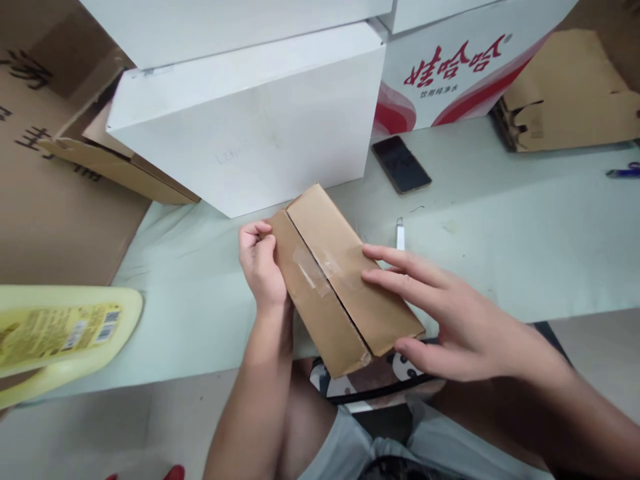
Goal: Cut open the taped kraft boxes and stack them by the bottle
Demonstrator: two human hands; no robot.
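A small brown cardboard box (325, 280) is tilted over the table's front edge, its two top flaps meeting at a seam. Clear tape (313, 270) crosses that seam. My left hand (263, 267) is closed around the box's left side, the thumb bent near its edge. On the other side, my right hand (445, 313) has its fingers stretched apart. Two of its fingertips touch the box's right part, and the thumb lies by the near right corner. A white utility knife (400, 233) lies on the table just beyond my right fingers, partly hidden by them.
White boxes (250, 127) stand along the back. A phone (401, 165) lies before a red-and-white carton (450, 80). Flattened cardboard (570, 93) and a purple-handled tool (623, 172) are at right. A yellow jug (70, 333) and large cartons (55, 180) are at left.
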